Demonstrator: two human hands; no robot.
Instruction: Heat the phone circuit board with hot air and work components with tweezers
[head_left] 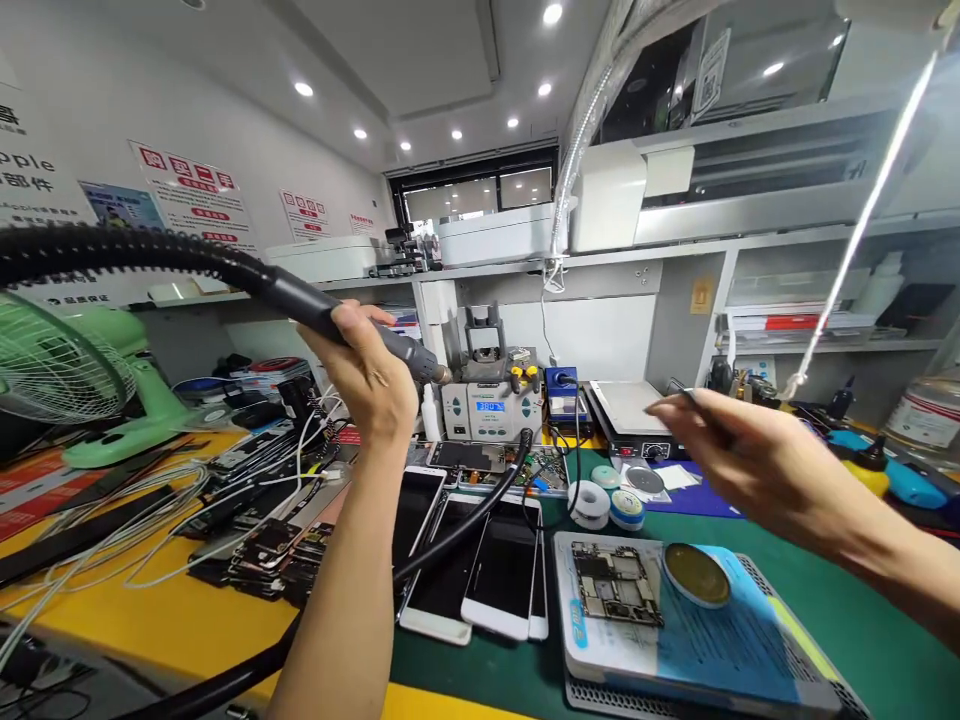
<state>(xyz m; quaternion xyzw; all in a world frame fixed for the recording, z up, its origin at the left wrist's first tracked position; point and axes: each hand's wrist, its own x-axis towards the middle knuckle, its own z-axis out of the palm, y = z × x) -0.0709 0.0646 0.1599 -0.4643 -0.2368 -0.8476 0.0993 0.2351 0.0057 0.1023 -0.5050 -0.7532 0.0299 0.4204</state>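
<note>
My left hand (369,368) is raised above the bench and grips the grey handle of a hot-air gun (360,331), its metal nozzle pointing right toward the rework station (491,403). A black ribbed hose (120,250) runs off to the left from the handle. My right hand (739,455) hovers at the right, pinching thin dark tweezers (686,393) whose tip points left. Below it a bare phone circuit board (615,582) and a round tin of flux (697,574) lie on a blue-topped pad (720,650).
Several white phones (480,570) lie face up on the green mat. Stacked phone parts and white cables (247,520) cover the yellow mat at left, near a green fan (82,380). Solder spools (607,503), a heating plate (630,410) and shelves stand behind.
</note>
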